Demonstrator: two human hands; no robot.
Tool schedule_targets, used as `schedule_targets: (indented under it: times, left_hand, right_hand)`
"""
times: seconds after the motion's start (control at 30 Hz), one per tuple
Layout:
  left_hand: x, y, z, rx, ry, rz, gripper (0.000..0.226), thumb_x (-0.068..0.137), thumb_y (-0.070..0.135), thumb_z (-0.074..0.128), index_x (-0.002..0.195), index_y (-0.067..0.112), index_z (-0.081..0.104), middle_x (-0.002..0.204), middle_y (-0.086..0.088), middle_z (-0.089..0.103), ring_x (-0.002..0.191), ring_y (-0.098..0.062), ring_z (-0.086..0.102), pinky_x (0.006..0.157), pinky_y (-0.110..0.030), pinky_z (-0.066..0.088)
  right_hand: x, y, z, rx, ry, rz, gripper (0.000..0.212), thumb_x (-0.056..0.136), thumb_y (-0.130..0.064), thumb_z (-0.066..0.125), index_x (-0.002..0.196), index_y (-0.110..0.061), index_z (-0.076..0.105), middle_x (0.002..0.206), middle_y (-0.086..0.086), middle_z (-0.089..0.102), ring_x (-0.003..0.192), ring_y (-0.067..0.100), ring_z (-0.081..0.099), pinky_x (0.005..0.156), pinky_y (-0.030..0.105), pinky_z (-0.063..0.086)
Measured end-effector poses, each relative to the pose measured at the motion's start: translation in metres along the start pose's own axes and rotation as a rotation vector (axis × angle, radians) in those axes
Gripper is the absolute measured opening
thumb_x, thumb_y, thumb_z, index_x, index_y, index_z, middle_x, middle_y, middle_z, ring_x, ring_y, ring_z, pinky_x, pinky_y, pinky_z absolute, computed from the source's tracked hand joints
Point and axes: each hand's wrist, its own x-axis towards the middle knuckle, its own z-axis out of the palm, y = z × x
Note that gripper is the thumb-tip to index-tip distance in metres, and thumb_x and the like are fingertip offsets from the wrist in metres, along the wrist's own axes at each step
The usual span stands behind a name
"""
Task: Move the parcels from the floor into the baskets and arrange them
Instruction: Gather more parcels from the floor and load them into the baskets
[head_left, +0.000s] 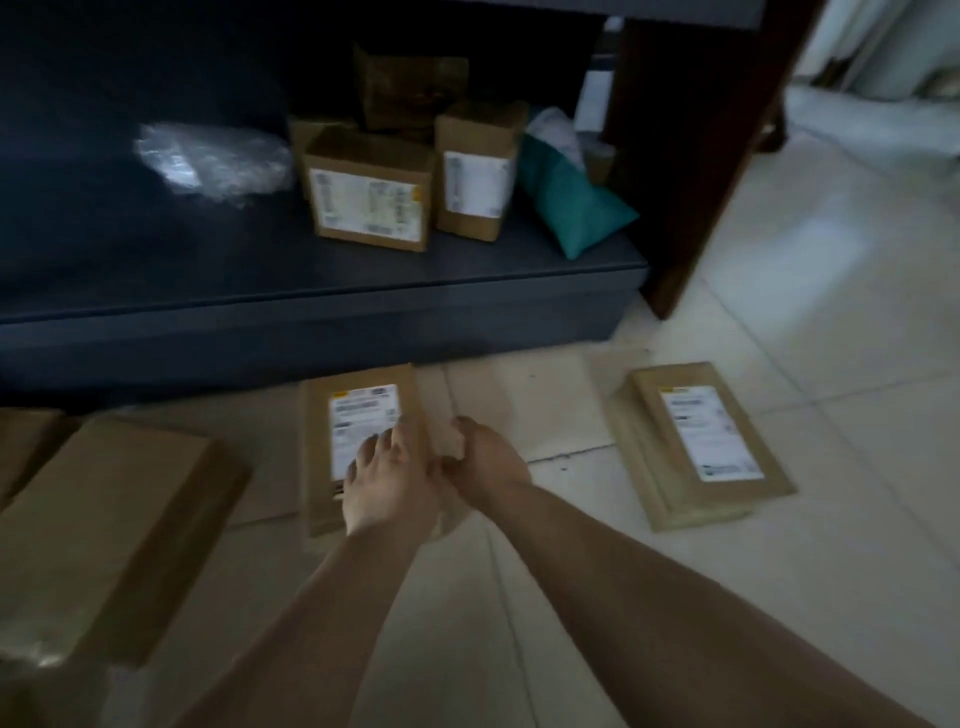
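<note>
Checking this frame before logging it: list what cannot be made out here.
- Label text on the middle floor parcel: head view, blurred, partly under the left hand.
- What the right hand grips: its own fingers hide it.
- Large box: cut off by the left edge.
- Baskets: none in view.
- Boxes at the back: too dark.

Left box (104, 530) cut by edge; labels too blurry.

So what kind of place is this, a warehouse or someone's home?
Most likely a home, not a warehouse. A dark blue sofa or daybed stands on a pale tiled floor, with a teal cushion on it. Labelled cardboard parcels lie loose on the floor and seat, with no shelving in view.
</note>
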Motion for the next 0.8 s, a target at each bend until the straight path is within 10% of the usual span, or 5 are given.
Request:
schedule_targets:
  times: [0.17,0.4,0.67,0.8]
  left_hand:
    - [-0.002,0.054,0.030,0.022,-0.095,0.161,0.043,0.093,0.037,0.040,0.133,0.022,0.038,0.135,-0.002,0.046,0.125,-0.025,0.039,0.099,-0.038,0.036]
    - [-0.006,0.072,0.056,0.084,-0.180,0.196,0.045,0.094,0.040,0.040,0.137,0.026,0.038,0.137,0.002,0.047,0.128,-0.021,0.040,0.102,-0.035,0.033]
    - [0.008,0.060,0.063,0.030,-0.128,0.222,0.045,0.092,0.040,0.042,0.136,0.030,0.040,0.137,0.005,0.048,0.128,-0.017,0.040,0.105,-0.035,0.029]
    - [0.020,0.049,0.055,0.026,-0.088,0.186,0.044,0.092,0.042,0.041,0.133,0.029,0.042,0.130,0.003,0.053,0.124,-0.020,0.044,0.102,-0.035,0.032]
  right_hand:
    - [-0.002,0.062,-0.061,-0.377,0.330,0.179,0.054,0.086,-0.033,0.052,0.135,-0.018,0.037,0.136,0.007,0.043,0.127,0.028,0.039,0.107,0.049,0.023]
    - [-0.011,0.139,-0.100,-0.462,0.219,0.588,0.089,0.084,-0.038,0.057,0.150,-0.018,0.000,0.159,0.008,-0.003,0.145,0.032,-0.008,0.104,0.068,-0.009]
    - [-0.005,0.133,-0.092,-0.410,0.165,0.248,0.057,0.092,-0.038,0.042,0.145,-0.033,0.023,0.155,0.000,0.023,0.146,0.020,0.000,0.105,0.071,-0.011]
    - [0.004,0.105,-0.067,-0.440,0.084,-0.083,0.054,0.095,-0.032,0.044,0.145,-0.035,0.025,0.154,-0.004,0.026,0.145,0.013,0.003,0.116,0.050,0.007]
